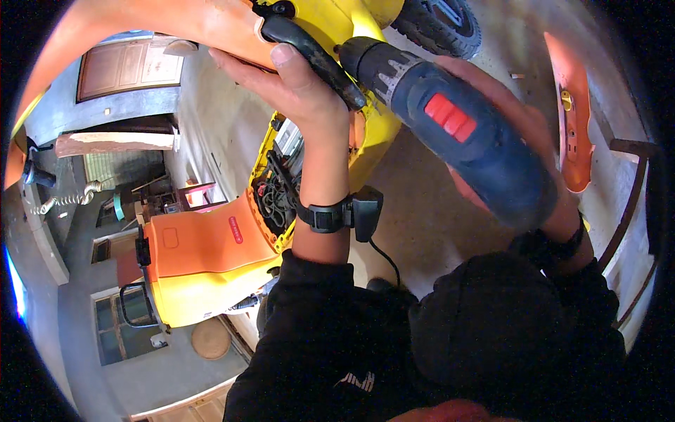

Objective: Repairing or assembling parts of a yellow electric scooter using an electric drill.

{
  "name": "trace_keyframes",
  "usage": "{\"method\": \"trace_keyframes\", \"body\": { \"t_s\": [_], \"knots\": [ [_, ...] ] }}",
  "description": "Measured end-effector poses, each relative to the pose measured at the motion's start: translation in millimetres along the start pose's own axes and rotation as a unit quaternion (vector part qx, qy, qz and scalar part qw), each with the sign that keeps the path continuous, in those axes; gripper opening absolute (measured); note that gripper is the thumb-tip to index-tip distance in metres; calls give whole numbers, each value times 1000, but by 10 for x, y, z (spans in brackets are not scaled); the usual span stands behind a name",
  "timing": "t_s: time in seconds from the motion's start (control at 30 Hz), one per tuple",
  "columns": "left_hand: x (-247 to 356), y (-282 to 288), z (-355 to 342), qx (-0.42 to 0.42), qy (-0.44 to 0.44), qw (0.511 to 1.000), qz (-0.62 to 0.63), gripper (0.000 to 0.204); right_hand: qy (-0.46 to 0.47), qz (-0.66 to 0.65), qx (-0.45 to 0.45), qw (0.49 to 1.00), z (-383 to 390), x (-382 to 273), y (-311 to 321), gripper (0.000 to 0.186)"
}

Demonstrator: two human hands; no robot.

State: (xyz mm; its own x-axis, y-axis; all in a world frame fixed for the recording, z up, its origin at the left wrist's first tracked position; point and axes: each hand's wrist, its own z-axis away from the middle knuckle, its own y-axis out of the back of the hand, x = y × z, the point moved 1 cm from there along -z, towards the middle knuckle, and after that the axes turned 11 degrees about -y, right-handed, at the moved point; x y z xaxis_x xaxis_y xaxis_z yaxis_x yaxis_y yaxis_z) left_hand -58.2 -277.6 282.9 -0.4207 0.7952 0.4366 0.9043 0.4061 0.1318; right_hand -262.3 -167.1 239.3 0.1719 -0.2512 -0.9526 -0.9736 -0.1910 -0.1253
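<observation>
In my right hand (517,112) is a dark blue cordless drill (485,151) with a red switch on top. Its dark chuck (376,67) points up and left toward a yellow body part (344,17) of a vehicle; I cannot tell whether the tip touches it. My left hand (306,91) holds the edge of a long orange panel (190,21), thumb on one side and fingers along the other. A black curved lever-like piece (313,56) lies against that hand, between it and the drill.
An orange and yellow seat-like body section (204,239) stands at left, beside an open bay of cables (274,197). A wheel (443,24) is at the top. Another orange panel (575,133) leans at right, near a rusty metal bar (626,204). A coiled cord (67,200) hangs far left.
</observation>
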Motion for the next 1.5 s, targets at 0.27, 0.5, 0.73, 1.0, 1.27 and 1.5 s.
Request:
{"method": "trace_keyframes", "body": {
  "t_s": [0.27, 0.5, 0.73, 1.0, 1.27, 1.5],
  "knots": [
    [-25, 14, 22, 0, -14, 1000, 2, 105, -34, 9, -29, 999, 2, 3, 27, 60],
    [45, -30, -19, -18, -26, 998, 46, 95, 60, 129, 3, 990, -1, 76, 68, 71],
    [19, -22, -56, -35, -4, 997, 70, 93, 50, 136, 3, 989, -7, 116, 64, 69],
    [55, -37, -36, -2, -23, 999, 34, 92, 33, 115, 2, 993, 17, 99, 76, 72],
    [-24, 112, -66, -22, -76, 997, -20, 85, -13, -39, -7, 999, 172, 175, 161, 107],
    [-33, 177, -16, -58, -71, 990, -110, 87, -158, -289, 10, 944, 563, 270, 596, 67]
  ]
}}
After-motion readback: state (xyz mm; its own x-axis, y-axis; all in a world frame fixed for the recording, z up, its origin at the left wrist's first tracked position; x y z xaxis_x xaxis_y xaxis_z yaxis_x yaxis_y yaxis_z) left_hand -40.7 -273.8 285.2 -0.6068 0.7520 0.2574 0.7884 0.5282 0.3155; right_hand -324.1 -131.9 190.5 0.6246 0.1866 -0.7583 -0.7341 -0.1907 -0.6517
